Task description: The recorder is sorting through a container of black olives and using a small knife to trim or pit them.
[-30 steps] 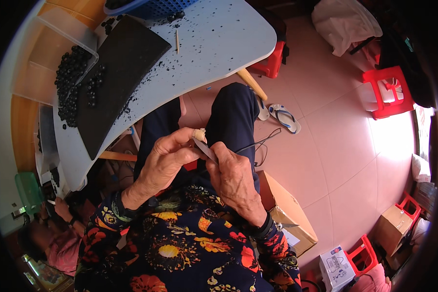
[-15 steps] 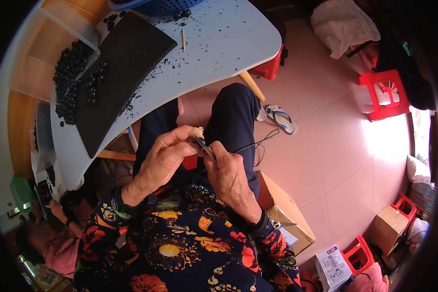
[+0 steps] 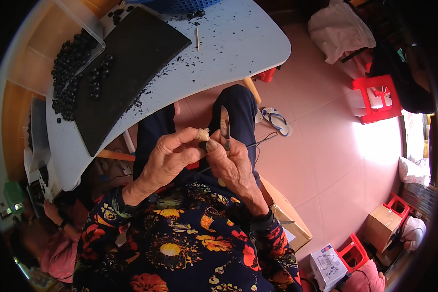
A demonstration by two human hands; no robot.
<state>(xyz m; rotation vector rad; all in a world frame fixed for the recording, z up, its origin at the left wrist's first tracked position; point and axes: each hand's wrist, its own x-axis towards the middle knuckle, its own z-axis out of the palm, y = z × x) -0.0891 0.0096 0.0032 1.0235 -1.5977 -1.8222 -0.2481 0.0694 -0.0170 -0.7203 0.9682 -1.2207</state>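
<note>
Above my lap, my left hand (image 3: 166,153) pinches a small dark piece (image 3: 202,145) between thumb and forefinger. Pale tape (image 3: 202,135) wraps that forefinger's tip. Close against it, my right hand (image 3: 234,168) is closed around a small knife (image 3: 226,119), whose blade points up and away from me. The right thumb touches the dark piece, or nearly so. On the white table in front lies a black board (image 3: 131,63), with several small round black pieces (image 3: 100,78) on it. A bigger heap of them (image 3: 70,63) spills from a clear plastic tub (image 3: 39,58).
A blue basket (image 3: 180,6) and a thin stick (image 3: 197,39) are on the table (image 3: 228,53), among dark crumbs. Beside my right hip stands an open cardboard box (image 3: 292,221). Sandals (image 3: 277,120) and a red stool (image 3: 377,99) are on the floor. Another person (image 3: 58,243) sits at lower left.
The knife has turned from lying against the piece at my left fingertips to pointing up and away. My right thumb has come to the dark piece. The view has shifted slightly.
</note>
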